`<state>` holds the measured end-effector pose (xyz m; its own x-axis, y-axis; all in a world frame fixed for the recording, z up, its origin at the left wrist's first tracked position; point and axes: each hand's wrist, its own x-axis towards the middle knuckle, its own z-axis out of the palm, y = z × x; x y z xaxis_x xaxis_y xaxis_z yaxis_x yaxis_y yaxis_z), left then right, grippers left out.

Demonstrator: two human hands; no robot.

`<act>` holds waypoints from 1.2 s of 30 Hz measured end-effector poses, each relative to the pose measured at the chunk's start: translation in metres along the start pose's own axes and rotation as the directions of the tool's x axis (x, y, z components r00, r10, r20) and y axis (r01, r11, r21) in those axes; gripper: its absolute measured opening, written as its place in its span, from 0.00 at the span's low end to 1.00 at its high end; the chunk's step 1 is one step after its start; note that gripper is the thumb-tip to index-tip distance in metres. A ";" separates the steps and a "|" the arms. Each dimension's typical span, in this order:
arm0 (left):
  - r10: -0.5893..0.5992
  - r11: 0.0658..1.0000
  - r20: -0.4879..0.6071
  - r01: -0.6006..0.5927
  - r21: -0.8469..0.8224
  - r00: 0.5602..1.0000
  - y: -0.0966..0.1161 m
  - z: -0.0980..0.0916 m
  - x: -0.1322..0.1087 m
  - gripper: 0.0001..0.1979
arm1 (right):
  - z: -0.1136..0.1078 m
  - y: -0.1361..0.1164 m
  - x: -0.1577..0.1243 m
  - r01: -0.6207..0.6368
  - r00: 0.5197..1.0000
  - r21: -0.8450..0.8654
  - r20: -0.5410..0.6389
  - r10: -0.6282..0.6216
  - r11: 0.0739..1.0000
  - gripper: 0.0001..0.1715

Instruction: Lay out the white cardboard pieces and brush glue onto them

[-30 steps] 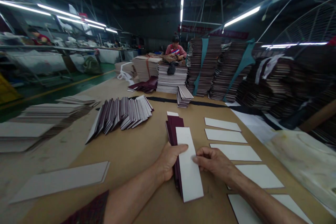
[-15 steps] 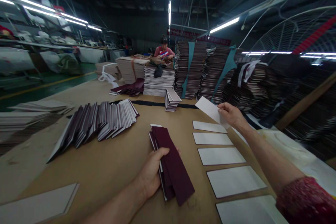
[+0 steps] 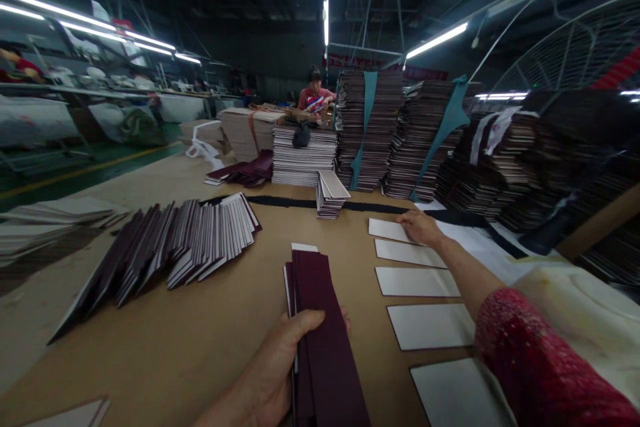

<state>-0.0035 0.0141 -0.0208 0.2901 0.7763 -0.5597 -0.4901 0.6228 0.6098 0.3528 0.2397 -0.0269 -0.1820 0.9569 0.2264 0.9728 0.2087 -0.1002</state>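
Observation:
My left hand is closed around a stack of maroon cards lying lengthwise on the brown table, thumb across the top card. My right hand reaches far forward, its fingers resting flat on the farthest white card. That card heads a row of several white cards laid face down along the right side.
A fanned row of maroon-and-white cards lies at left. A small pile and tall stacks of cards stand at the back. Another person sits behind them. A pale sheet covers the right edge.
My right hand carried a white card from the stack out to the far end of the row and set it down there. The left hand stayed on the maroon stack.

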 end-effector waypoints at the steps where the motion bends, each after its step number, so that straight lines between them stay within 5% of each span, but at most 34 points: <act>1: -0.004 1.000 0.002 0.004 -0.002 1.000 0.001 0.000 -0.001 0.16 | 0.002 -0.001 -0.004 0.012 1.000 -0.003 0.017 -0.012 1.000 0.17; 9: -0.005 1.000 0.038 0.005 0.012 0.999 0.001 -0.001 0.002 0.17 | 0.026 -0.021 -0.045 0.033 0.994 0.017 0.104 -0.035 0.999 0.28; 18: -0.053 0.992 0.001 0.053 -0.118 0.999 0.016 0.003 -0.006 0.17 | 0.028 -0.034 -0.061 0.066 0.992 0.155 0.094 -0.081 0.986 0.28; 24: 0.132 0.983 -0.006 -0.132 -0.124 0.991 0.016 0.002 -0.003 0.13 | 0.012 -0.053 -0.066 -0.007 0.996 0.337 0.091 -0.025 0.942 0.25; 30: 0.330 0.933 -0.124 -0.344 -0.110 0.936 0.016 -0.001 -0.001 0.11 | -0.023 -0.138 -0.098 -0.113 0.972 0.688 0.227 -0.064 0.717 0.31; 36: 0.391 0.908 -0.078 -0.399 -0.128 0.917 0.016 0.000 -0.005 0.12 | -0.036 -0.229 -0.159 -0.277 0.916 0.857 0.372 -0.148 0.435 0.31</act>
<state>-0.0132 0.0200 -0.0079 0.0098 0.9479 -0.3185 -0.6657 0.2438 0.7052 0.1643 0.0329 -0.0049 -0.3644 0.9210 -0.1376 0.3511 -0.0010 -0.9363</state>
